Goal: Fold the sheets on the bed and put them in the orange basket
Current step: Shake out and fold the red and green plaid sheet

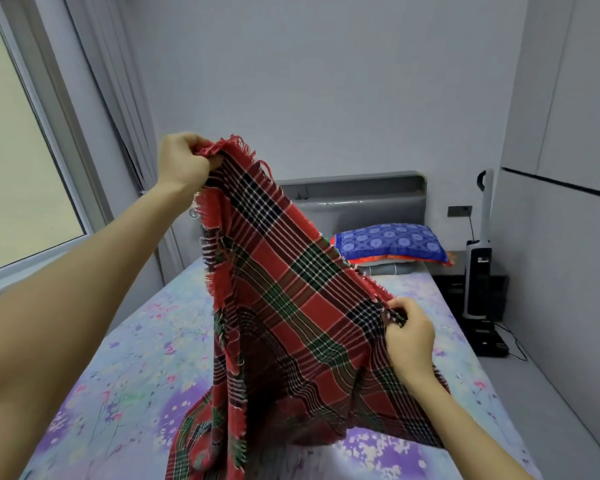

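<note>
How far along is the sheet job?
Done: nothing visibly folded yet. In hand: the left hand grips the red plaid sheet at a raised fringed corner, the right hand pinches a lower edge; its bottom trails on the bed. Left: fold it and put it in the orange basket, not in view.

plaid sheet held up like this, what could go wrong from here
1. The left hand grips one fringed corner of the plaid sheet high, while the right hand pinches an edge much lower, so the fold may come out skewed.
2. The sheet's lower part lies bunched on the bed; those creases could get folded in.
</note>
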Available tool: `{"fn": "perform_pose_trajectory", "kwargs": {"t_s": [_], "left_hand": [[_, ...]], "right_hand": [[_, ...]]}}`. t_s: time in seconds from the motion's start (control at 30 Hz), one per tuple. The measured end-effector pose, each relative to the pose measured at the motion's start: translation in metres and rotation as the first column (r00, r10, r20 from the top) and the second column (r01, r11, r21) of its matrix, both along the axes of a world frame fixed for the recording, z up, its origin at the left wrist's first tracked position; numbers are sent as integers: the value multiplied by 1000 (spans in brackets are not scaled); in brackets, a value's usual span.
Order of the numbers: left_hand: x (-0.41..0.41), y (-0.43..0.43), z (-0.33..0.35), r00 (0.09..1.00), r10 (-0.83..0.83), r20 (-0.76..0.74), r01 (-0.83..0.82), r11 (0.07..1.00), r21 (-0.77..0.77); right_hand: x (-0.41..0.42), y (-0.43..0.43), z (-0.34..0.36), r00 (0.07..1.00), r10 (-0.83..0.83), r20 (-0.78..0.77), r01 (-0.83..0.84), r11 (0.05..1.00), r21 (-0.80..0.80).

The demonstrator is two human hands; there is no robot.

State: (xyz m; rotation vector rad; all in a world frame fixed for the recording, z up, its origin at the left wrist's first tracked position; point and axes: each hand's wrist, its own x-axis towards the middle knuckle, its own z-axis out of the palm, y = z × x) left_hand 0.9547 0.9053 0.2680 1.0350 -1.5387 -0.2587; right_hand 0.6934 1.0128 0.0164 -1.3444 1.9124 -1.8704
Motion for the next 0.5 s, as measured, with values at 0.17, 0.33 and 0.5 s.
{"fn": "perform_pose_trajectory", "kwargs": {"t_s": [0.17, 0.33, 0.5], "left_hand": [[16, 0, 19, 996, -76, -54, 77, 997, 5], [41, -11, 86, 965, -26, -259, -2, 994, -106], [59, -30, 103, 972, 194, -133, -206, 975, -84]], "right_hand": [[-42, -14, 96, 965, -14, 261, 63, 982, -180], [-79, -44, 261, 991, -95, -90, 56, 929, -366], [-74, -49, 314, 832, -71, -550, 32, 996, -80]]}}
